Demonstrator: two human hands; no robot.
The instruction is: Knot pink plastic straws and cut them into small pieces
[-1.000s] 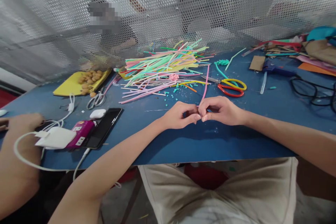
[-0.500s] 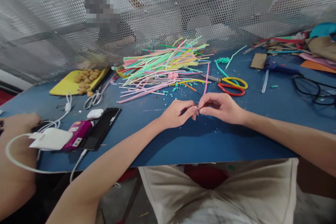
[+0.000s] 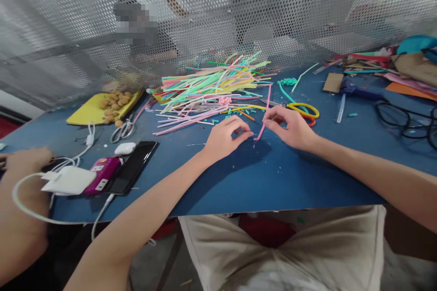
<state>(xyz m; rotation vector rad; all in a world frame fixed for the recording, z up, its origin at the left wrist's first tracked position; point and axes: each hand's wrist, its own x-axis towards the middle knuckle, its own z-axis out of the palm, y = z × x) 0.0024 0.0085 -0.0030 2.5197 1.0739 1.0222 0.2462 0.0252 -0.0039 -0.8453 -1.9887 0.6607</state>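
Observation:
A pink pipe cleaner (image 3: 268, 99) stands at a slant, its short bent lower end close to the table. My right hand (image 3: 290, 128) pinches it between thumb and fingertips, low on its length. Just left of that lower end is my left hand (image 3: 225, 138), thumb and index fingertip brought together; whether something thin sits between them I cannot make out. Behind the hands lies a pile of coloured pipe cleaners (image 3: 211, 82), with a small pink knotted piece (image 3: 225, 101) at its front. Scissors with yellow and red handles (image 3: 309, 109) are partly covered by my right hand.
Left on the blue table (image 3: 225, 186) are a phone (image 3: 136, 168), a purple power block (image 3: 102, 175), a white charger (image 3: 70, 180), grey-handled scissors (image 3: 123, 132) and a yellow tray (image 3: 87, 109). A co-worker's arm (image 3: 23, 200) rests there. Rightward lies a glue gun (image 3: 362, 92).
My hands have parted and risen slightly from where their fingertips met. The pink pipe cleaner's bent lower end now shows between them, with my right hand gripping higher up.

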